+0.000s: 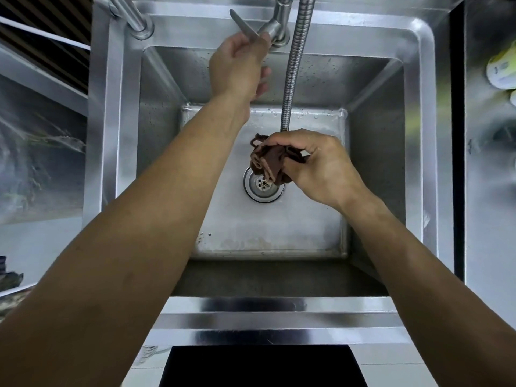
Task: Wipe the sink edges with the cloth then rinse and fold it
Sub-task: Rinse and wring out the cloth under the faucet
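The person's bare forearms reach out over the steel sink (413, 79). The right hand (321, 169) grips the cloth (269, 162), fingers curled round it: a dark brown, crumpled bundle with folds hanging loose, held above the drain (261, 187) just beneath the end of the ribbed metal hose (293, 65). The left hand (237, 65) holds the tap lever (243, 25) at the back rim, fingers bent round it.

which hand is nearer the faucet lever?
Left. The left hand is up at the faucet lever, fingers touching it. The right hand is low over the basin, holding the cloth above the drain.
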Action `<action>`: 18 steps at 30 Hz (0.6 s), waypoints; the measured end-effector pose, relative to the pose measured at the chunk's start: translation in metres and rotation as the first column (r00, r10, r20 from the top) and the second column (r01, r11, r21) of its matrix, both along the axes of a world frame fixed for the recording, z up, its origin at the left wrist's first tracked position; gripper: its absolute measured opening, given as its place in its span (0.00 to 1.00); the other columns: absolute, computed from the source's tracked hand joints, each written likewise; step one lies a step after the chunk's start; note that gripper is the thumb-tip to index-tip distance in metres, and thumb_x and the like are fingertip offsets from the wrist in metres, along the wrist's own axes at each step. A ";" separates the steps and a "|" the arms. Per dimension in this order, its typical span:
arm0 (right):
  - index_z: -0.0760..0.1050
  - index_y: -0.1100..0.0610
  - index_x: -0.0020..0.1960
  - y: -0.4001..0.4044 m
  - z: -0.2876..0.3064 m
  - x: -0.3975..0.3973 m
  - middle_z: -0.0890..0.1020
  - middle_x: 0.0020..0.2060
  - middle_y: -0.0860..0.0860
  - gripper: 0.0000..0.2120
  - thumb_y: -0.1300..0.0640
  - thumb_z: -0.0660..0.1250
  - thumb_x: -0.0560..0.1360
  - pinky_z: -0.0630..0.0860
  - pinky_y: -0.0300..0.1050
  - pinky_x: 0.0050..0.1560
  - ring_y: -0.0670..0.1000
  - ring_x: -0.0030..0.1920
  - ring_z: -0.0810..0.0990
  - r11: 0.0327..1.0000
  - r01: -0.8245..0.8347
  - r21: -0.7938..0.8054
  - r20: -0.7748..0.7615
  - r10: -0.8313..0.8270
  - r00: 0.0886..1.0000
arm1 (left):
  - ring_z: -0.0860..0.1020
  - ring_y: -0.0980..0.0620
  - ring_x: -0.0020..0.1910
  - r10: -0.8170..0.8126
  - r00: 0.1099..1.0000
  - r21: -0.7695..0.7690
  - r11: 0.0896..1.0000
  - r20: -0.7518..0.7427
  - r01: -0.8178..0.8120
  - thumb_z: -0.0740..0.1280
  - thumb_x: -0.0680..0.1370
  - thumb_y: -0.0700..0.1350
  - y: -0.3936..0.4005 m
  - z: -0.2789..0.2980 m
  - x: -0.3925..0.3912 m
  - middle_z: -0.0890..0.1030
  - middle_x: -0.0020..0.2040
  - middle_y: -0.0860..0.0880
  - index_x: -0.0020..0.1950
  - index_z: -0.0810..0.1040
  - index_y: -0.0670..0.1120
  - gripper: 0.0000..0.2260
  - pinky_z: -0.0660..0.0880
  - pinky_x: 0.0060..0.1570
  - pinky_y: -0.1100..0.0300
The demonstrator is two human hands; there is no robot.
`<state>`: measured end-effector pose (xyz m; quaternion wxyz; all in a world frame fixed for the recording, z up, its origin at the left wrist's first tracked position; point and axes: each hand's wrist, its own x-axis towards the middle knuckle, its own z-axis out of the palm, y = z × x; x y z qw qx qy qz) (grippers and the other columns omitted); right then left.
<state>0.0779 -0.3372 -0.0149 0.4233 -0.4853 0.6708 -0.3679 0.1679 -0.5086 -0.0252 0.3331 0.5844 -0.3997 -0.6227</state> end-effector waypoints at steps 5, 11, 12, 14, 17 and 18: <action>0.86 0.51 0.58 0.001 -0.005 -0.002 0.85 0.52 0.42 0.20 0.72 0.71 0.76 0.83 0.48 0.60 0.44 0.55 0.85 1.000 0.027 0.006 0.001 -0.027 1.000 | 0.83 0.58 0.41 0.029 0.896 -0.539 0.808 0.443 0.240 0.71 0.78 0.55 0.002 -0.025 0.010 0.85 0.58 0.59 0.67 0.82 0.53 0.18 0.78 0.44 0.66; 0.84 0.52 0.56 0.006 -0.004 0.005 0.84 0.50 0.40 0.21 0.75 0.69 0.75 0.77 0.29 0.53 0.34 0.51 0.83 0.998 0.059 -0.034 0.088 -0.056 0.995 | 0.74 0.65 0.32 0.024 0.822 -0.544 0.760 0.569 0.354 0.67 0.80 0.59 0.007 -0.023 0.023 0.83 0.54 0.59 0.68 0.81 0.54 0.19 0.74 0.43 0.71; 0.84 0.52 0.55 0.007 -0.005 0.006 0.85 0.49 0.41 0.21 0.75 0.69 0.74 0.77 0.28 0.52 0.34 0.50 0.83 0.997 0.072 -0.033 0.108 -0.068 0.992 | 0.76 0.65 0.34 -0.003 0.860 -0.513 0.802 0.511 0.308 0.68 0.80 0.58 0.015 -0.021 0.026 0.83 0.48 0.59 0.63 0.84 0.52 0.16 0.77 0.43 0.67; 0.84 0.52 0.54 0.010 -0.006 0.007 0.85 0.46 0.39 0.20 0.75 0.70 0.74 0.80 0.32 0.50 0.36 0.48 0.84 0.996 0.087 -0.026 0.173 -0.081 0.982 | 0.82 0.60 0.38 -0.124 0.919 -0.335 0.906 0.375 0.259 0.68 0.80 0.54 0.041 -0.014 0.038 0.84 0.40 0.57 0.50 0.86 0.49 0.11 0.80 0.42 0.58; 0.83 0.56 0.53 0.013 -0.008 0.007 0.87 0.46 0.44 0.15 0.74 0.73 0.74 0.85 0.50 0.54 0.47 0.49 0.86 0.991 0.133 -0.007 0.319 -0.123 0.940 | 0.84 0.59 0.45 -0.406 0.891 -0.041 0.906 0.206 0.422 0.65 0.83 0.56 0.084 -0.003 0.060 0.87 0.45 0.54 0.50 0.86 0.48 0.15 0.79 0.45 0.65; 0.82 0.56 0.52 0.015 -0.009 0.007 0.87 0.46 0.47 0.15 0.73 0.73 0.73 0.84 0.55 0.56 0.50 0.50 0.86 0.989 0.146 0.010 0.364 -0.140 0.921 | 0.83 0.60 0.44 -0.477 0.867 0.005 0.877 0.145 0.481 0.64 0.84 0.56 0.094 -0.004 0.068 0.86 0.45 0.55 0.51 0.85 0.47 0.16 0.76 0.45 0.68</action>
